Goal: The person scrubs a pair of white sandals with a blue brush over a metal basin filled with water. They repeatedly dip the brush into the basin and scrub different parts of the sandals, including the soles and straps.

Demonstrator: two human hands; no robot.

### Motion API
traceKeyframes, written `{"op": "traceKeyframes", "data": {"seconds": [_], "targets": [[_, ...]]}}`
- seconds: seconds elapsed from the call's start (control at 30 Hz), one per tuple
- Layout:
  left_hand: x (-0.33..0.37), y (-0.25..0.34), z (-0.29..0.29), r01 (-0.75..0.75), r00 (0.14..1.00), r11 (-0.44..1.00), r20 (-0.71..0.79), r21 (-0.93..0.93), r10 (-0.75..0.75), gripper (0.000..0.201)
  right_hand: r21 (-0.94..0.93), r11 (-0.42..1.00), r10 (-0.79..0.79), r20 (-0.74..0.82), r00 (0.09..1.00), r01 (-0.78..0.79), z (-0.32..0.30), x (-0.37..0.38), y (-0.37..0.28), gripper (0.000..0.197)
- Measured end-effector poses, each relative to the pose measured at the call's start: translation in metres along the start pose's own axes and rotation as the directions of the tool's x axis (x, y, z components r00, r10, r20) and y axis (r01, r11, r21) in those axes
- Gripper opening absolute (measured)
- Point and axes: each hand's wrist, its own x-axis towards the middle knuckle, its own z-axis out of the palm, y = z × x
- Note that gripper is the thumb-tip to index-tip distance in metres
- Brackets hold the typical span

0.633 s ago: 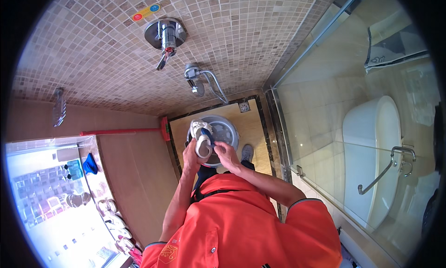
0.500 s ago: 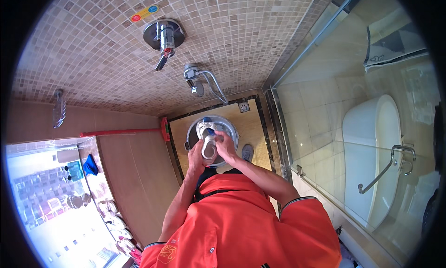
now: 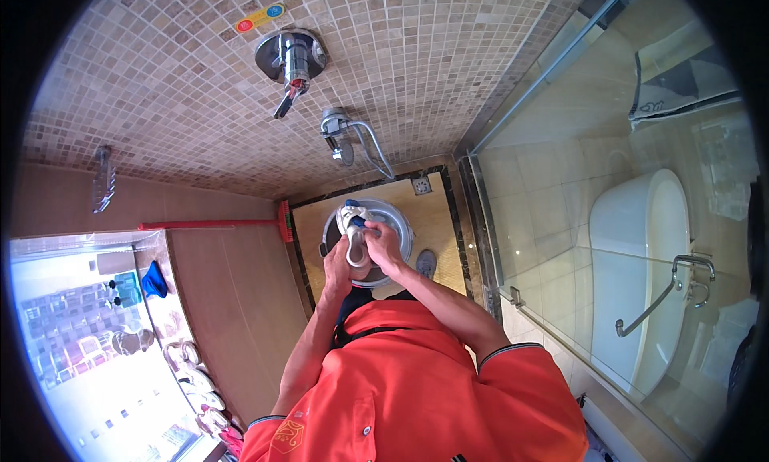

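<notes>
The left hand [image 3: 339, 263] grasps a white shoe [image 3: 353, 255] along its near left side, fingers curled against it; the right hand [image 3: 384, 246] bends its fingers in at the shoe's right side, beside a blue patch [image 3: 357, 222], though I cannot tell whether they pinch a separate tool; the shoe is held over a round grey basin [image 3: 396, 216], which stands toward the tan floor's [image 3: 448, 230] left edge; a drain [image 3: 422, 185] sits by the floor's far right corner.
</notes>
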Motion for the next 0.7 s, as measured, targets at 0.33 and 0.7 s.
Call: {"op": "traceKeyframes", "data": {"seconds": [0.33,0.7], "targets": [[-0.002,0.003,-0.007,0.108,0.994,0.990,-0.001,-0.092,-0.109,0.051,-0.041,0.999,-0.015,0.056,0.998,0.017,-0.013,-0.023,-0.009,0.031],[0.007,0.010,-0.007,0.124,0.991,0.971,-0.026,-0.206,-0.132,0.050,0.064,0.998,0.012,0.166,0.986,-0.023,-0.016,-0.037,-0.002,0.034]]}}
